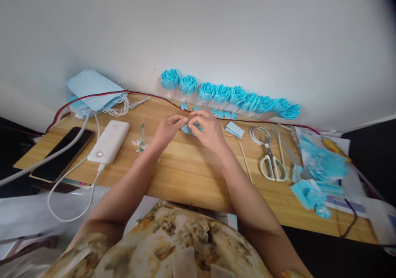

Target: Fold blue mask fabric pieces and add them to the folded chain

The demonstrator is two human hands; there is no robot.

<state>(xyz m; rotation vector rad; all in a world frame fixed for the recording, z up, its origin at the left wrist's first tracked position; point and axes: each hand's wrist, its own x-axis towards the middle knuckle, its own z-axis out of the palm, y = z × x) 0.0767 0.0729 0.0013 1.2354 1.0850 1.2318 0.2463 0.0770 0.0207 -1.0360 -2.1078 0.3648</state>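
Observation:
Above the middle of the table, my left hand (169,130) pinches the left side of a small light-blue petal-like piece (186,128) with thumb and fingertips. My right hand (208,130) curls in from the other side, its thumb and index finger closed at the same blue material. The fingers cover part of it, so its exact shape is unclear. Just behind my hands lie several cut blue petals (218,114). To the right of my right hand is a small stack of folded blue pieces (234,130).
Several blue handmade flowers (222,93) line the wall. Scissors (272,166), a wire coil (256,134) and blue scraps (321,162) are on the right. Leftward are a power bank (109,142), a phone (63,154), a glue tube (142,135) and blue face masks (94,89). A red-black cable (148,94) crosses behind.

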